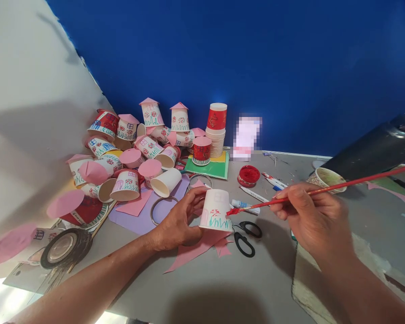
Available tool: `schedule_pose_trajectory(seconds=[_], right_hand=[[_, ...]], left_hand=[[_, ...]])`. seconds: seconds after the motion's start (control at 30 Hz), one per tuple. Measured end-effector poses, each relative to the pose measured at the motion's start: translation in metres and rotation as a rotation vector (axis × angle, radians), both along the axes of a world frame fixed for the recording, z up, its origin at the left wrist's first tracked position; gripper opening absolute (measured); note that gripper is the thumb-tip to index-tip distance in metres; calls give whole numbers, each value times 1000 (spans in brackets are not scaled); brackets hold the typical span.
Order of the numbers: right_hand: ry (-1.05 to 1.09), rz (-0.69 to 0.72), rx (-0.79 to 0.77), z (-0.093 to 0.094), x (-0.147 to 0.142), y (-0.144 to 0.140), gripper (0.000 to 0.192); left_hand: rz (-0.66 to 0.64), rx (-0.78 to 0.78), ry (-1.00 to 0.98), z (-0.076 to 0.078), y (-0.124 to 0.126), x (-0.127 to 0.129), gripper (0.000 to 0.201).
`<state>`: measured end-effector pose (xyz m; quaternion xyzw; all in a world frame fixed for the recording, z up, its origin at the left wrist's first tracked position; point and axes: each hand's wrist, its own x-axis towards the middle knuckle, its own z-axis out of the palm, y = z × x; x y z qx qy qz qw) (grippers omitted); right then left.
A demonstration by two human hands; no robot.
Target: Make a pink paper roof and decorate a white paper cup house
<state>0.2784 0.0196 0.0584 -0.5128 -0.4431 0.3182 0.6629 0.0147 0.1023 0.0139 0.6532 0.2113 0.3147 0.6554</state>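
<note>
Gripping the upturned white paper cup (216, 210) at its side, the left hand (177, 225) is closed around it with the thumb near the top and the fingers curled behind, so that the cup is steadied mouth-down on the grey table (222, 288) with its decorated face turned towards the brush. Green grass strokes and a small red flower are drawn on that face. The right hand (310, 216) is pinched shut on a long red-handled paintbrush (324, 188), held like a pen well back from the bristles; the red-loaded tip is brought to the cup's right wall, touching it or just beside it, which cannot be told apart.

A scrap of pink paper (202, 247) lies under and in front of the cup, and black-handled scissors (246, 236) are left open just to its right. A small round pot of red paint (249, 175) is placed behind, within easy reach of the brush hand, with white marker pens (273, 181) beside it. To the left, a heap of finished cup houses with pink cone roofs (135, 148) is piled against the white board (30, 135), clear of the working spot. A stack of red-printed paper cups (217, 130) stands at the blue wall (256, 58), and a roll of black tape (64, 247) lies near the left forearm.
</note>
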Motion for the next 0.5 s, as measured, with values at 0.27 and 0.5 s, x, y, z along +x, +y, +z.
schedule_pose_trajectory(seconds=[0.27, 0.5], right_hand=[[-11, 26, 0, -6, -1, 0, 29], [13, -11, 22, -2, 0, 0, 31]], left_hand=[[11, 4, -6, 0, 0, 3, 80], [18, -4, -3, 2, -1, 3, 77]])
